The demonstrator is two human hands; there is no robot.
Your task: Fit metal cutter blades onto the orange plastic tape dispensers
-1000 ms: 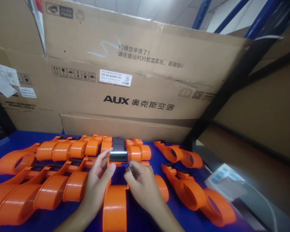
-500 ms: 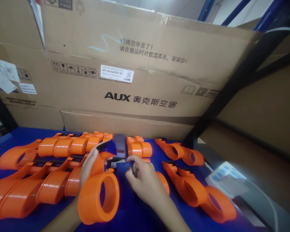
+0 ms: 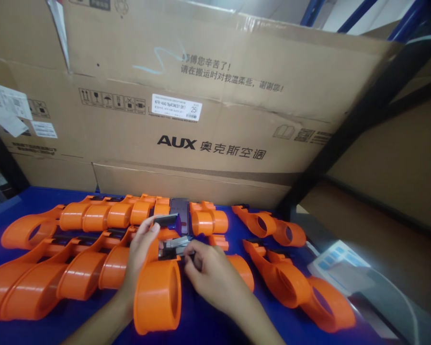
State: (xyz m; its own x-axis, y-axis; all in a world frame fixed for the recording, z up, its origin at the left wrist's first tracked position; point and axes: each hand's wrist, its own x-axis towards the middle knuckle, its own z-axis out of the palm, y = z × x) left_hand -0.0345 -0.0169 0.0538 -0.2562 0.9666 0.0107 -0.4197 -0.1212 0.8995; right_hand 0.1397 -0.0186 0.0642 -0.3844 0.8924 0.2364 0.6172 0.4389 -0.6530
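Note:
My left hand (image 3: 141, 249) is wrapped round an orange plastic tape dispenser (image 3: 157, 297), its wide ring hanging downward. At the dispenser's top end a black and dark blue part (image 3: 168, 221) sticks out by my left thumb. My right hand (image 3: 210, 268) is closed, fingertips pinched at the right end of a grey, metallic-looking piece (image 3: 177, 244) beside the dispenser. What lies under the right fingers is partly hidden. Just behind the hands, a dark phone-like slab (image 3: 179, 213) lies among more orange dispensers.
Rows of orange dispensers (image 3: 82, 274) cover the left of the blue tabletop (image 3: 208, 318); several more (image 3: 289, 282) lie at right. A large cardboard box (image 3: 215, 120) walls off the back. A dark metal post (image 3: 319, 148) slants at right, near a white and blue packet (image 3: 341, 266).
The held dispenser has turned, its ring now more side-on, its black and blue end swung flatter. More of the grey piece shows by my right fingertips. The view has shifted slightly.

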